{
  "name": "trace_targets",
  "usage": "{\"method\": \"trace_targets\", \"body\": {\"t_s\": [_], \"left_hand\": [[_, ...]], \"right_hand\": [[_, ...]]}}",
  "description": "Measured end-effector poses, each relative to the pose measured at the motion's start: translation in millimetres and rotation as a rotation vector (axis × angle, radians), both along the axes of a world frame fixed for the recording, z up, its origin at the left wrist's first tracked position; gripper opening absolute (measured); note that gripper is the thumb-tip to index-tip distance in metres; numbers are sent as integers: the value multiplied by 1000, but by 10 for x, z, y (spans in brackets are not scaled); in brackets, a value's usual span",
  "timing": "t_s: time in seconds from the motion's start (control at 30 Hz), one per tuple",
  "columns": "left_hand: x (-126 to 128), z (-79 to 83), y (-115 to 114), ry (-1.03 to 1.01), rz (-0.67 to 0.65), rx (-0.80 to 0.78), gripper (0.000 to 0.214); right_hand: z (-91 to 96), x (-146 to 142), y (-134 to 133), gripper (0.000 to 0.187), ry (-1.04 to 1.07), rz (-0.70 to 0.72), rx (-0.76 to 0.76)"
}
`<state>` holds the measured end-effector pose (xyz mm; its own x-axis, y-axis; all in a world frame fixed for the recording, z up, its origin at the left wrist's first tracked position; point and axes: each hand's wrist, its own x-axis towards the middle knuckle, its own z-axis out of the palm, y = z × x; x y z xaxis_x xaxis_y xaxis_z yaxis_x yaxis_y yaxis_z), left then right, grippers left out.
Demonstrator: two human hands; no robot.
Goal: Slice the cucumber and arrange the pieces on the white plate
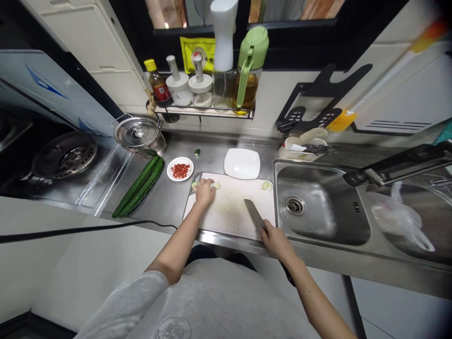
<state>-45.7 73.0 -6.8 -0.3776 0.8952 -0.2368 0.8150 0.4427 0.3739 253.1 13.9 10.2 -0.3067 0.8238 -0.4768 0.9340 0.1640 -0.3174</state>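
Steel counter [171,200]: I log pale green slices [266,186] already cut, near the cutting board [226,221]'s far edge; two cucumbers [145,184] whole, left of it. Right hand [274,235] clamped on knife [254,214]; left hand [204,190] by slices, grip I cannot tell.

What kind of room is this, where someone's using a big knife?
It looks like a kitchen, probably in a home. You can see a metal sink, a cutting board, and a knife in the person's right hand.
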Motion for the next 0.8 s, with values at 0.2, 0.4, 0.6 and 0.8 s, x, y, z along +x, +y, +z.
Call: {"method": "trace_targets", "body": {"t_s": [0.2, 0.4, 0.6, 0.8], "left_hand": [[3, -30, 317, 68, -144, -106, 33], [-34, 22, 399, 33, -223, -156, 19], [70, 113, 342, -57, -185, -189, 28], [303, 158, 157, -252, -321, -260, 25]], "right_hand": [[-18, 100, -15, 21, -3, -23, 2], [-36, 130, -40, 21, 6, -50, -9], [43, 63, -19, 19, 33, -62, -22], [60, 33, -26, 18, 23, -52, -33]]}}
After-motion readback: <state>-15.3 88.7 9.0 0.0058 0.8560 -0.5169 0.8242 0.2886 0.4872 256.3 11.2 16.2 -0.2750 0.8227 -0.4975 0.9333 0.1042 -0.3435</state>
